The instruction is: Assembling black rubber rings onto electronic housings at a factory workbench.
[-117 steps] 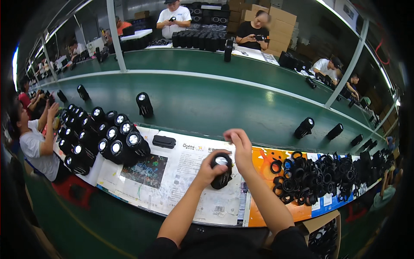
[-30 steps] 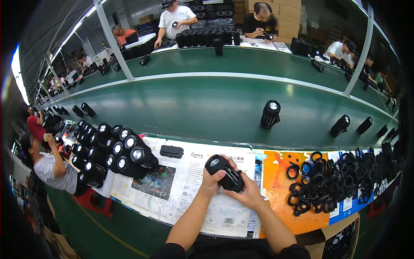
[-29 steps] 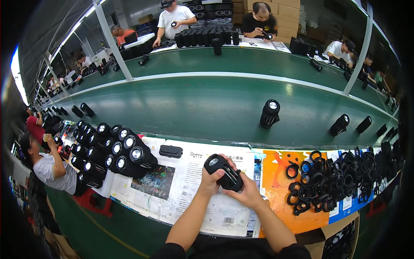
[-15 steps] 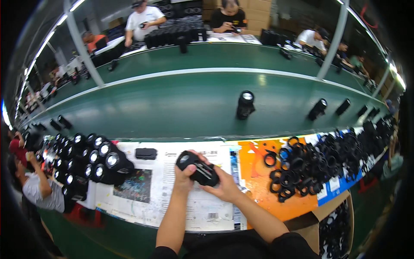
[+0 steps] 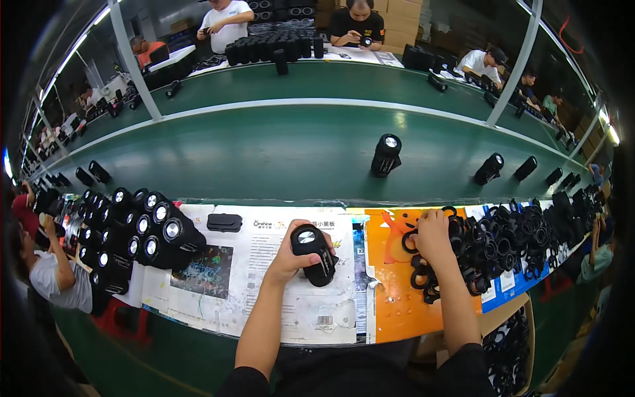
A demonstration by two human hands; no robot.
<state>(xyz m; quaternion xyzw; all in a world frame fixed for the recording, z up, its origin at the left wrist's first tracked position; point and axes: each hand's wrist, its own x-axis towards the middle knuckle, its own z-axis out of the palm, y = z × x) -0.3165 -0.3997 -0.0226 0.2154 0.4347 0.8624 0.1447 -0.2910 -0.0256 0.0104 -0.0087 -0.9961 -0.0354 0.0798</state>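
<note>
My left hand (image 5: 284,261) is wrapped round a black cylindrical speaker (image 5: 322,268), tilted over the white printed sheet, its round end with a silver disc facing up. Over the orange sheet, my right hand (image 5: 433,235) reaches down at the left edge of a heap of black rings (image 5: 499,238). Its fingers are curled together at a single black ring (image 5: 409,243), which the hand partly covers; the fingertips are mostly hidden.
Several black speakers (image 5: 142,231) stand grouped at the left, near a flat black piece (image 5: 224,222). Beyond the bench, a green conveyor (image 5: 264,159) carries spaced speakers (image 5: 386,155). A cardboard box (image 5: 522,344) of black parts sits lower right. Other people work across the line and at the sides.
My right hand has let go of the speaker and moved right to the rings. The left hand keeps the speaker, now turned with its silver disc up. The nearest conveyor speaker has shifted slightly right.
</note>
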